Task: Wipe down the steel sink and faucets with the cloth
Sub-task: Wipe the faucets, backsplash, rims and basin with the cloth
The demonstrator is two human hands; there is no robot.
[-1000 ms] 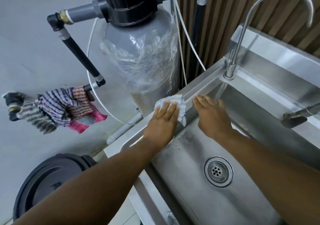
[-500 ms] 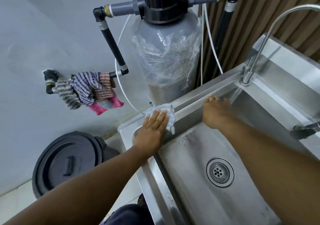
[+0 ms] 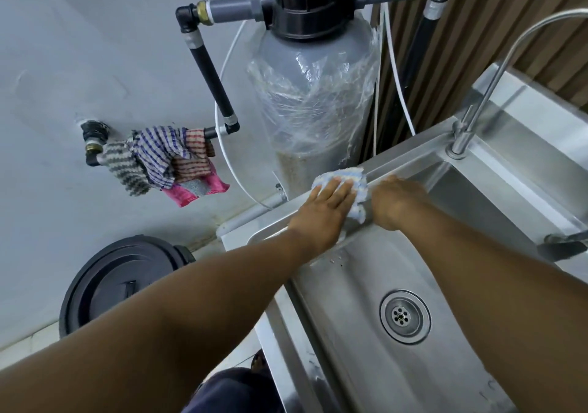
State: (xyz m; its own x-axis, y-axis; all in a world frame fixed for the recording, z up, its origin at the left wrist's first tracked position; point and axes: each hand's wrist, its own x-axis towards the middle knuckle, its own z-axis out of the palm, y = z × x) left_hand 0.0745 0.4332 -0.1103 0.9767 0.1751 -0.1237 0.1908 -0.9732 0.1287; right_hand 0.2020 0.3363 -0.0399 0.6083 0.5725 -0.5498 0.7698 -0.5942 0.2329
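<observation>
Head view, cloth: the crumpled white-and-blue cloth (image 3: 350,178) lies on the left rim of the brushed steel sink (image 3: 423,154), draped partly over its inner edge.
Left hand: the left hand (image 3: 324,209) presses the cloth flat with its fingers straight.
Right hand: the right hand (image 3: 397,202) rests on the rim just beside the cloth. Its fingers bend out of sight, so I cannot tell its grip.
Risk: with only flat pressure on it, the cloth could bunch up or slide off the narrow rim, leaving streaks. The tall curved steel faucet (image 3: 486,88) looks untouched.
Sink basin: it holds a few water droplets near the left wall and the round steel drain strainer (image 3: 404,316).
Bin: the round black bin (image 3: 124,282) has its lid on, so its contents are hidden.
</observation>
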